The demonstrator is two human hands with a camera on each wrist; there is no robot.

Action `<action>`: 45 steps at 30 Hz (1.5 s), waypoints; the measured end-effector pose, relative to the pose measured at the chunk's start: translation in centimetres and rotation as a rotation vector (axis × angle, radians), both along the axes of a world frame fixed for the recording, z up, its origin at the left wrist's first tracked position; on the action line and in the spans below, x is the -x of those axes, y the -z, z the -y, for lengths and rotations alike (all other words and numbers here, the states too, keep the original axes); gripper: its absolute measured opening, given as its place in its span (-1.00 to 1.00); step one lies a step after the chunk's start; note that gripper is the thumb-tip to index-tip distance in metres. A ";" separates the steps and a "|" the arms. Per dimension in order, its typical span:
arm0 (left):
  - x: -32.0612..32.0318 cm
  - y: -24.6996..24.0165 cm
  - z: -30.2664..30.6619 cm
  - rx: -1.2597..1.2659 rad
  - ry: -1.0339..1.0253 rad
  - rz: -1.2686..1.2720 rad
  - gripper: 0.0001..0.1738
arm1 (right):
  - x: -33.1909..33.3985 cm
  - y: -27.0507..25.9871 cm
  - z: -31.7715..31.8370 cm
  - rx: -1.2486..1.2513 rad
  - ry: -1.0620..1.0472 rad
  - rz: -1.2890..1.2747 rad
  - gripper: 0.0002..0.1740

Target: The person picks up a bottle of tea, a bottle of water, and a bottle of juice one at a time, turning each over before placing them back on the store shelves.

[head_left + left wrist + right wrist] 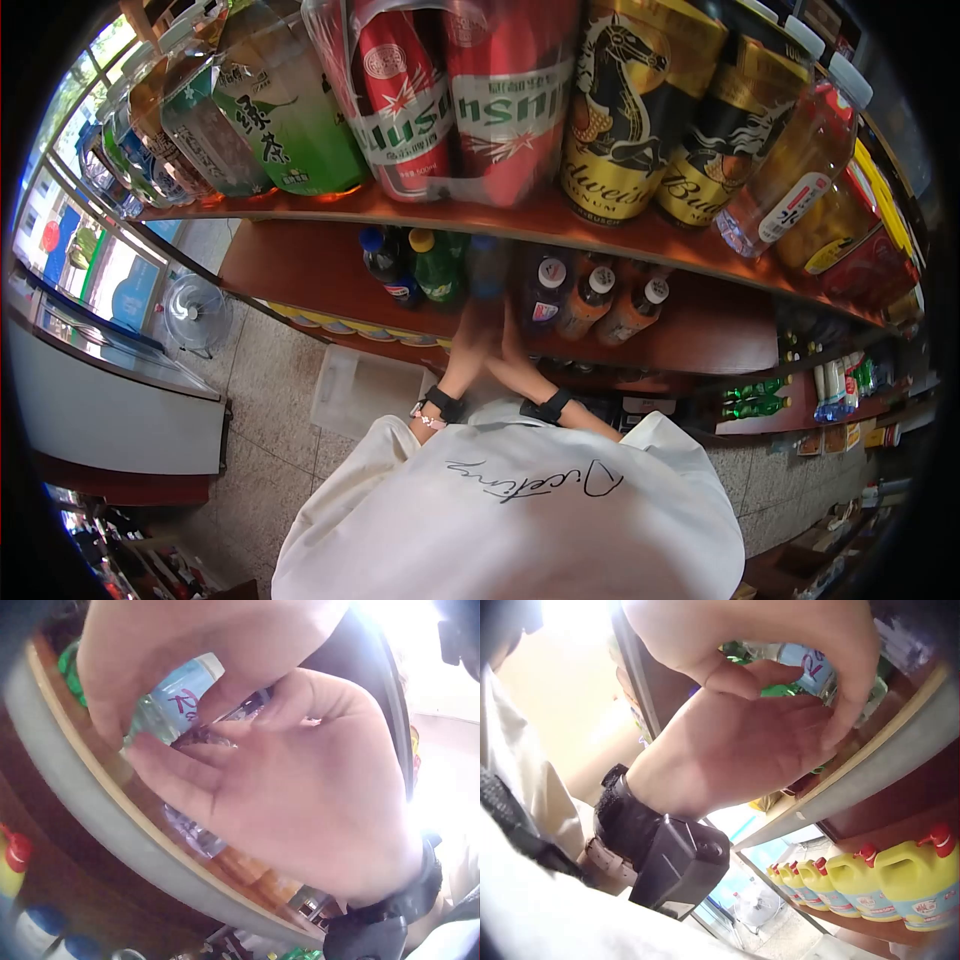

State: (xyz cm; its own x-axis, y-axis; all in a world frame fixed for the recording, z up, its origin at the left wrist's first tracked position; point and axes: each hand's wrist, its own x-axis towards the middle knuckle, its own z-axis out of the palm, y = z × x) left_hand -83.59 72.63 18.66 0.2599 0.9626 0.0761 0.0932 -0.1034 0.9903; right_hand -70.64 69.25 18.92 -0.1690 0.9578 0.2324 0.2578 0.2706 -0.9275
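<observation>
Both hands are close together at the shelf [90, 814], around one clear bottle [174, 697] with a pale blue label. The left hand [202, 637] curls its fingers over the bottle. The right hand [315, 795] cups it from the other side, thumb bent. A green bottle [69, 671] stands just behind the hands. I think the bottle is being gripped now. Next it needs a firm hold and a slow, straight lift, so the green bottle does not tip.
</observation>
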 end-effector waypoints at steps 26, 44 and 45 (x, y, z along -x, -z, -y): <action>-0.7 6.9 -5.3 -0.144 -0.008 -0.038 -0.19 | 0.7 -0.4 -1.2 0.125 0.056 -0.118 0.15; 1.3 3.0 3.9 -0.180 0.243 -0.366 -0.61 | -1.6 2.3 8.5 0.304 0.107 -0.267 -0.49; 1.7 2.6 4.9 -0.187 0.250 -0.363 -0.61 | -1.7 2.9 9.7 0.319 0.157 -0.324 -0.52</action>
State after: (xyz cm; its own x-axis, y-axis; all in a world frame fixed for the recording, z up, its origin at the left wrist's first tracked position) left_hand -85.29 67.73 16.06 0.5233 0.8459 0.1029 0.3798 -0.3396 0.8605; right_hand -68.93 59.59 16.03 0.0163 0.9980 -0.0607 -0.0437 -0.0600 -0.9972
